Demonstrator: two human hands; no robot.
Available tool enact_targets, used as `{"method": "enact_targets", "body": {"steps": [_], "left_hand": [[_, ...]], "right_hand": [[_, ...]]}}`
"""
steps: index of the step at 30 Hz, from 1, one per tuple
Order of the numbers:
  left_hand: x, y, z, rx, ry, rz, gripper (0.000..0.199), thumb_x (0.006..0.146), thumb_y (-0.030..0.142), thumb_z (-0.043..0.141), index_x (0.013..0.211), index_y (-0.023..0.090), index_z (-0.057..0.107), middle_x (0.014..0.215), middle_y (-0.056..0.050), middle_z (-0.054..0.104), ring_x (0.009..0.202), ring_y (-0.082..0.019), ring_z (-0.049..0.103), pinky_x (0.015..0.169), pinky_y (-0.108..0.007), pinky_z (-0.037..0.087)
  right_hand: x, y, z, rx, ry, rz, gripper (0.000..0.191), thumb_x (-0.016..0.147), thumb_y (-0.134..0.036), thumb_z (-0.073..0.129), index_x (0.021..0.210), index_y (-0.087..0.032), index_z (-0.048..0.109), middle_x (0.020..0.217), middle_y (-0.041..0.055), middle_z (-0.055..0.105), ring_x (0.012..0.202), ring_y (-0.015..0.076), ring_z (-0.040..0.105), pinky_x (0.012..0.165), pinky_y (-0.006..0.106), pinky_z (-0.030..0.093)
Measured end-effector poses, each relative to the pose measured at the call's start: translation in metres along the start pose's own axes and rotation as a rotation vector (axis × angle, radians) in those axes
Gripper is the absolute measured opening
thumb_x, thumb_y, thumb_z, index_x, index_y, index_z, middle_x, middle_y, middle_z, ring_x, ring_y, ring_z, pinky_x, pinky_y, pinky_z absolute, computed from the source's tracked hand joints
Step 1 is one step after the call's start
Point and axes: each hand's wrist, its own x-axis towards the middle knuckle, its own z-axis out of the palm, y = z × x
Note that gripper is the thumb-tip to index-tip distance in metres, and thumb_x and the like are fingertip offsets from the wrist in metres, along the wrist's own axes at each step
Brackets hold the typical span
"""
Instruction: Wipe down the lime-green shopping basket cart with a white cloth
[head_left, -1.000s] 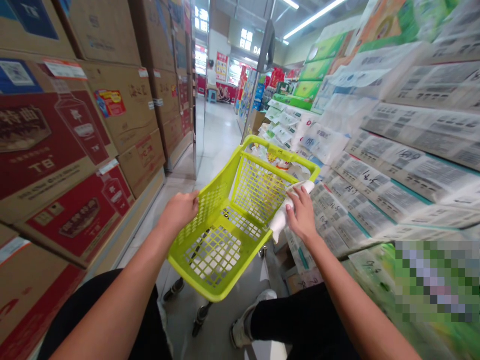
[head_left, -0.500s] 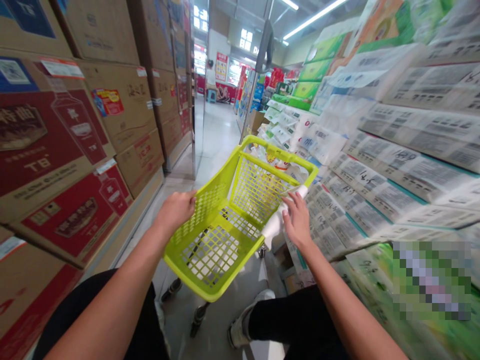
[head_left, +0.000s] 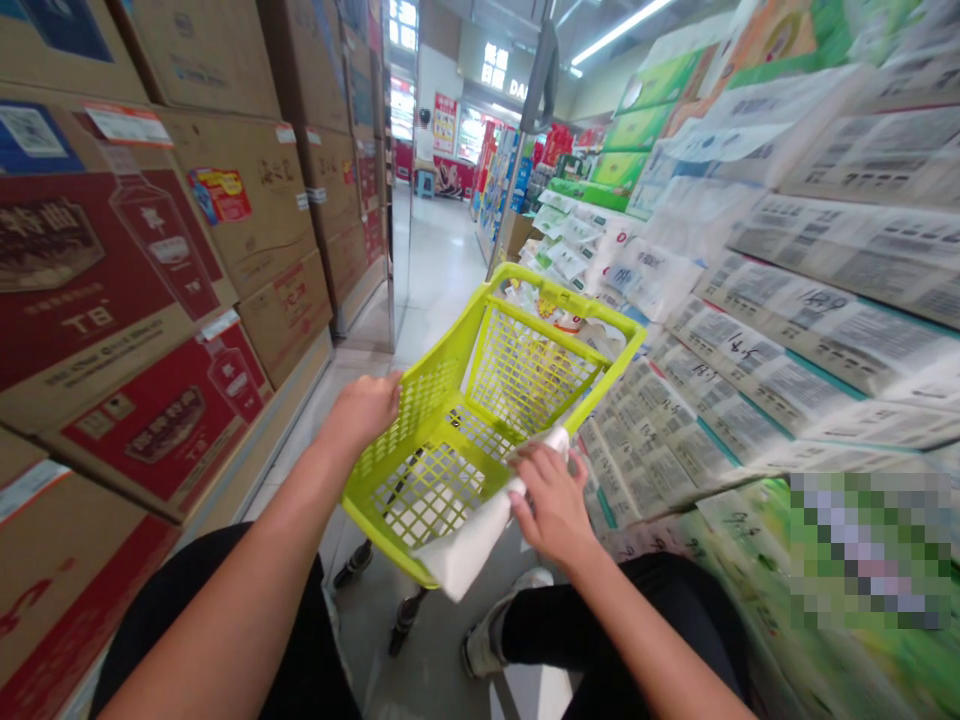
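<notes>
Left hand (head_left: 366, 412), fingers curled, grips the shopping cart (head_left: 609, 385) by its left rim; right hand (head_left: 551, 500), fingers half-bent, holds white cloth (head_left: 466, 545) over its right rim.

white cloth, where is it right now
In the head view, the white cloth lies over the right side of the yellow-green cart, under the right hand, its loose end toward the cart's near corner.

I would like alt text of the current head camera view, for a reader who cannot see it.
A person's right hand holds a white cloth over one edge of a yellow-green shopping cart, while the left hand grips the opposite edge. Stacked cardboard boxes stand on the left, and wrapped packages are piled on the right.
</notes>
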Motion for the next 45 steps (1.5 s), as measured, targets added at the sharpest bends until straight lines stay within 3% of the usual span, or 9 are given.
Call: {"method": "enact_targets", "body": {"steps": [4, 11, 17, 20, 28, 31, 36, 41, 45], "left_hand": [[0.000, 0.005, 0.002, -0.023, 0.028, -0.027, 0.045, 0.101, 0.031, 0.034, 0.130, 0.018, 0.066, 0.100, -0.015, 0.076, 0.096, -0.030, 0.071, 0.084, -0.039, 0.051], [0.001, 0.005, 0.005, -0.045, 0.055, -0.033, 0.045, 0.102, 0.032, 0.033, 0.131, 0.019, 0.066, 0.102, -0.015, 0.076, 0.098, -0.030, 0.070, 0.085, -0.039, 0.050], [0.003, 0.001, 0.007, -0.042, 0.016, -0.013, 0.046, 0.103, 0.032, 0.032, 0.133, 0.019, 0.064, 0.103, -0.015, 0.075, 0.098, -0.029, 0.070, 0.087, -0.039, 0.050], [0.003, 0.003, 0.006, -0.036, 0.021, -0.017, 0.047, 0.102, 0.032, 0.031, 0.132, 0.018, 0.065, 0.103, -0.016, 0.075, 0.097, -0.030, 0.070, 0.086, -0.040, 0.051], [0.003, 0.002, 0.003, -0.037, 0.014, -0.022, 0.049, 0.102, 0.033, 0.030, 0.134, 0.018, 0.065, 0.103, -0.016, 0.076, 0.097, -0.030, 0.070, 0.087, -0.041, 0.051], [0.004, 0.000, 0.003, -0.048, 0.001, -0.012, 0.050, 0.102, 0.032, 0.031, 0.136, 0.017, 0.064, 0.105, -0.016, 0.076, 0.101, -0.030, 0.070, 0.092, -0.041, 0.051], [0.003, 0.002, 0.003, -0.082, 0.009, -0.011, 0.049, 0.101, 0.032, 0.033, 0.135, 0.018, 0.065, 0.108, -0.015, 0.077, 0.105, -0.030, 0.069, 0.094, -0.041, 0.051], [0.006, 0.001, 0.000, -0.075, 0.006, -0.023, 0.051, 0.100, 0.032, 0.033, 0.136, 0.017, 0.066, 0.112, -0.015, 0.077, 0.106, -0.031, 0.070, 0.092, -0.041, 0.051], [0.012, -0.002, -0.006, -0.114, -0.017, -0.017, 0.052, 0.099, 0.034, 0.035, 0.137, 0.018, 0.066, 0.118, -0.014, 0.076, 0.111, -0.031, 0.070, 0.095, -0.040, 0.051]], "right_hand": [[0.015, 0.010, 0.005, -0.013, 0.120, 0.126, 0.032, 0.102, -0.038, 0.032, 0.099, -0.024, 0.060, 0.109, 0.0087, 0.066, 0.127, 0.0307, 0.051, 0.115, 0.058, 0.013], [-0.026, -0.090, 0.037, 0.180, 0.112, -0.185, 0.039, 0.098, -0.053, 0.035, 0.089, -0.022, 0.058, 0.086, 0.0049, 0.058, 0.084, 0.0234, 0.049, 0.094, 0.044, 0.036], [-0.005, -0.025, 0.017, 0.076, 0.069, -0.259, 0.053, 0.100, -0.068, 0.036, 0.081, -0.022, 0.057, 0.079, 0.0039, 0.053, 0.079, 0.0220, 0.046, 0.086, 0.041, 0.038], [0.006, -0.006, 0.005, 0.117, 0.013, -0.202, 0.045, 0.105, -0.054, 0.032, 0.093, -0.021, 0.060, 0.087, 0.0059, 0.057, 0.086, 0.0229, 0.049, 0.093, 0.044, 0.038], [-0.022, -0.078, 0.032, 0.145, 0.061, -0.330, 0.037, 0.097, -0.051, 0.039, 0.084, -0.022, 0.058, 0.081, 0.0036, 0.053, 0.081, 0.0222, 0.044, 0.083, 0.041, 0.036], [-0.010, -0.036, 0.029, 0.103, 0.064, -0.391, 0.039, 0.100, -0.048, 0.035, 0.078, -0.023, 0.055, 0.075, 0.0023, 0.049, 0.076, 0.0213, 0.042, 0.078, 0.039, 0.035], [0.026, 0.047, 0.010, 0.040, 0.115, -0.135, 0.034, 0.100, -0.036, 0.029, 0.077, -0.023, 0.052, 0.078, 0.0041, 0.048, 0.081, 0.0228, 0.044, 0.085, 0.042, 0.037], [0.011, 0.003, 0.026, 0.134, 0.215, -0.152, 0.033, 0.096, -0.040, 0.033, 0.078, -0.022, 0.055, 0.078, 0.0043, 0.048, 0.081, 0.0232, 0.044, 0.084, 0.044, 0.036], [0.002, -0.010, 0.032, 0.124, 0.086, -0.321, 0.037, 0.093, -0.048, 0.036, 0.091, -0.022, 0.062, 0.083, 0.0048, 0.052, 0.080, 0.0229, 0.045, 0.083, 0.043, 0.036]]}}
